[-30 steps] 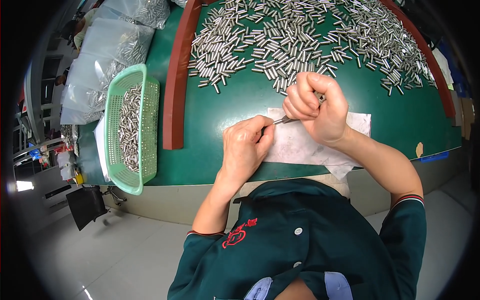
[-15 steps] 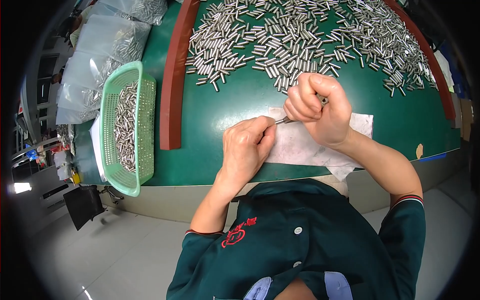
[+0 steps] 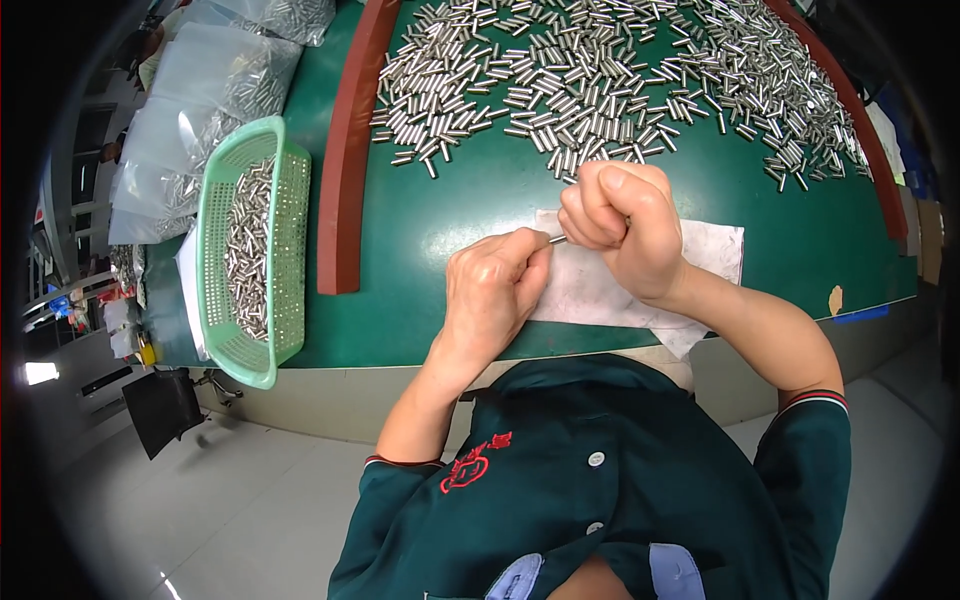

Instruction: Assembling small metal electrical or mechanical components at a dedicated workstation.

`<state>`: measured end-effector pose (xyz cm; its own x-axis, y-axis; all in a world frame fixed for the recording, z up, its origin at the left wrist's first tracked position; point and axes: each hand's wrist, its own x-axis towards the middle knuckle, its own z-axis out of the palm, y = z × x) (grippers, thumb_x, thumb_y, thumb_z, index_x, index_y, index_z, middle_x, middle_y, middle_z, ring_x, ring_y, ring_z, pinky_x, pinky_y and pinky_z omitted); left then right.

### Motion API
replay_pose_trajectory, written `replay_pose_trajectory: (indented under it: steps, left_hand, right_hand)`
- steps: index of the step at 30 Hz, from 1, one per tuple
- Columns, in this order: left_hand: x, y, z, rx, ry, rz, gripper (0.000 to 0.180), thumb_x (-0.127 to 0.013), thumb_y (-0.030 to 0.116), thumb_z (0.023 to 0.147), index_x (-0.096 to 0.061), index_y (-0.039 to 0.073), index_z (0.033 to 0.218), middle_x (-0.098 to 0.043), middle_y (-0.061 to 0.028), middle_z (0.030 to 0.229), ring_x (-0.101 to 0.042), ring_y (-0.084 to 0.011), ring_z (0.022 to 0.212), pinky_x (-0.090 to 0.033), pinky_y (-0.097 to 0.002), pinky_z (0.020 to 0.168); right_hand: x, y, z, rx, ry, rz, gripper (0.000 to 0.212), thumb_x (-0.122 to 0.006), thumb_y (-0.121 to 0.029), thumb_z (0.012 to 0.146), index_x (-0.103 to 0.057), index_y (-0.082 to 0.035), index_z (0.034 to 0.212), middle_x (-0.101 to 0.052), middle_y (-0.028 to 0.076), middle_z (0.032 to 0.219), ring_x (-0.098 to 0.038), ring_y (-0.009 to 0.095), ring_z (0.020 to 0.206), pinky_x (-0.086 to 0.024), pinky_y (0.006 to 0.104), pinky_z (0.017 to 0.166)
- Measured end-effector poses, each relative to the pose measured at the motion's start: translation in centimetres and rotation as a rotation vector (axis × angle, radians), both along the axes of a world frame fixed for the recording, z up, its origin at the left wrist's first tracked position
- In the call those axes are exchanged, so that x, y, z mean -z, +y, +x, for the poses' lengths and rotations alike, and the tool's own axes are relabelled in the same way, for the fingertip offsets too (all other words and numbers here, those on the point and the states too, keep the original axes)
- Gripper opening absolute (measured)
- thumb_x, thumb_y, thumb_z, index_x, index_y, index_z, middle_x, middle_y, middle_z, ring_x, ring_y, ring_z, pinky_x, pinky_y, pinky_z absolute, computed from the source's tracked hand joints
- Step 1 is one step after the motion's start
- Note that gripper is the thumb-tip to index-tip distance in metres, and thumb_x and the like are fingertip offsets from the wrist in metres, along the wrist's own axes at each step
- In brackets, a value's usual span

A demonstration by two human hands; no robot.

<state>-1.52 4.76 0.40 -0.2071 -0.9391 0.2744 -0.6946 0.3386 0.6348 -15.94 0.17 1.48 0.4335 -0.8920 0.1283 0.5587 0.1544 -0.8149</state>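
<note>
My left hand point(image 3: 493, 290) is closed, thumb against curled fingers, at the left edge of a stained white cloth point(image 3: 590, 288). A short stretch of a slim metal pin point(image 3: 558, 239) sticks out at its fingertips, pointing to my right hand. Over the cloth my right hand point(image 3: 622, 222) is curled into a fist, close to the pin's exposed end. What the fist encloses is hidden, and I cannot tell whether it grips the same pin. Beyond both hands many small steel pins point(image 3: 590, 95) lie spread over the green tabletop point(image 3: 430, 210).
A red-brown bar point(image 3: 345, 190) borders the pins on the left, and another bar point(image 3: 835, 95) on the right. Left of it stands a green plastic basket point(image 3: 290, 250) partly filled with steel pins. Clear plastic bags point(image 3: 165, 140) of pins lie behind the basket.
My right fist has moved slightly left, closer to my left hand, and less of the slim metal pin shows between them. My left hand has stayed nearly in place.
</note>
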Motion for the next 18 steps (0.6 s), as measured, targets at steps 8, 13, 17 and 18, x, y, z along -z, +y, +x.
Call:
replay_pose_trajectory:
  steps: [8, 13, 17, 18]
  left_hand:
    - [-0.6, -0.4, 2.5, 0.064, 1.534, 0.834, 0.006, -0.053, 0.005, 0.079, -0.048, 0.004, 0.077, -0.045, -0.0028, 0.068, -0.028, -0.0038, 0.051, -0.026, -0.0166, 0.047]
    - [-0.1, -0.5, 2.5, 0.115, 1.632, 0.895, 0.002, -0.052, 0.006, 0.079, -0.051, 0.005, 0.081, -0.049, -0.0089, 0.076, -0.029, -0.0029, 0.049, -0.027, -0.0162, 0.048]
    - [-0.8, -0.7, 2.3, 0.058, 1.628, 0.918, 0.005, -0.051, 0.005, 0.080, -0.052, 0.004, 0.085, -0.051, -0.0085, 0.076, -0.029, -0.0031, 0.049, -0.027, -0.0164, 0.047]
    - [-0.8, -0.7, 2.3, 0.040, 1.607, 0.923, 0.007, -0.051, 0.006, 0.080, -0.052, 0.004, 0.086, -0.051, -0.0084, 0.076, -0.029, -0.0035, 0.049, -0.027, -0.0166, 0.047]
  right_hand:
    - [0.2, -0.3, -0.5, -0.048, -0.059, 0.040, 0.037, -0.034, -0.024, 0.086, -0.028, -0.010, 0.052, -0.025, -0.002, 0.042, -0.018, 0.008, 0.039, -0.018, 0.0247, 0.041]
    - [0.0, -0.3, -0.6, -0.059, -0.085, 0.048, 0.035, -0.033, -0.017, 0.084, -0.028, -0.008, 0.051, -0.026, -0.001, 0.044, -0.020, 0.008, 0.040, -0.019, 0.0238, 0.041]
    - [-0.1, -0.4, -0.6, -0.067, -0.101, 0.084, 0.035, -0.033, -0.018, 0.084, -0.029, -0.008, 0.051, -0.026, 0.000, 0.044, -0.020, 0.008, 0.039, -0.019, 0.0238, 0.040]
    - [-0.1, -0.5, -0.6, -0.067, -0.100, 0.083, 0.035, -0.033, -0.018, 0.084, -0.029, -0.008, 0.051, -0.026, 0.000, 0.044, -0.020, 0.008, 0.039, -0.019, 0.0238, 0.040]
